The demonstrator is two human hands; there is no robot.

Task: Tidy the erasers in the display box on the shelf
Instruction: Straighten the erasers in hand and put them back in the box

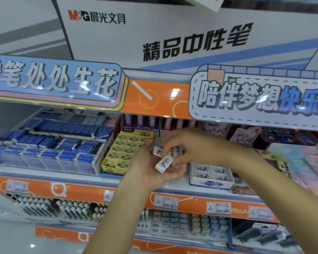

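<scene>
A: Just in front of the shelf (173, 188), what are your hands doing?

B: Your left hand (151, 169) lies palm up, its fingers (174, 174) curled loosely under several white erasers (163, 164). Your right hand (187, 145) reaches over them, fingers (166, 150) pinched shut on one eraser from the pile.

A: And the display box?

B: The white display box (210, 184) sits on the shelf just right of your fingers, with rows of matching erasers inside. A yellow eraser box (122, 153) stands left of your fingers.
</scene>
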